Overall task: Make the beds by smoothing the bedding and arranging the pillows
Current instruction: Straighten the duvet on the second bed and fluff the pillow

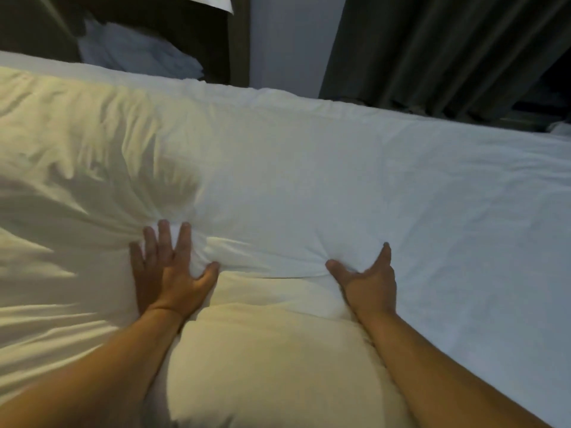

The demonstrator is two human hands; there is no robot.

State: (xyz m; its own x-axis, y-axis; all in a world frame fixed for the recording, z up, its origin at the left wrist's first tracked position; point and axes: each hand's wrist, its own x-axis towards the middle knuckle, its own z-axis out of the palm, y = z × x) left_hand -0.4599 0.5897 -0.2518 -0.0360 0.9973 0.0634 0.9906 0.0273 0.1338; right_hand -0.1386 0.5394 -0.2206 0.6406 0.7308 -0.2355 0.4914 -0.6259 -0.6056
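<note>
A white duvet (293, 180) covers the bed from left to right, wrinkled on the left and smoother on the right. A puffy fold of the bedding (262, 350) bulges between my forearms at the near edge. My left hand (173, 270) presses flat on the duvet with its fingers spread and straight. My right hand (367, 279) presses into the duvet with thumb and fingers splayed, and the cloth puckers around it. A white pillow (136, 50) lies behind the bed at the upper left.
A dark wooden headboard or frame (238, 38) stands at the back. Dark grey curtains (448, 50) hang at the upper right, with a pale wall (287, 38) between them. Another bit of white bedding (559, 128) shows at the far right edge.
</note>
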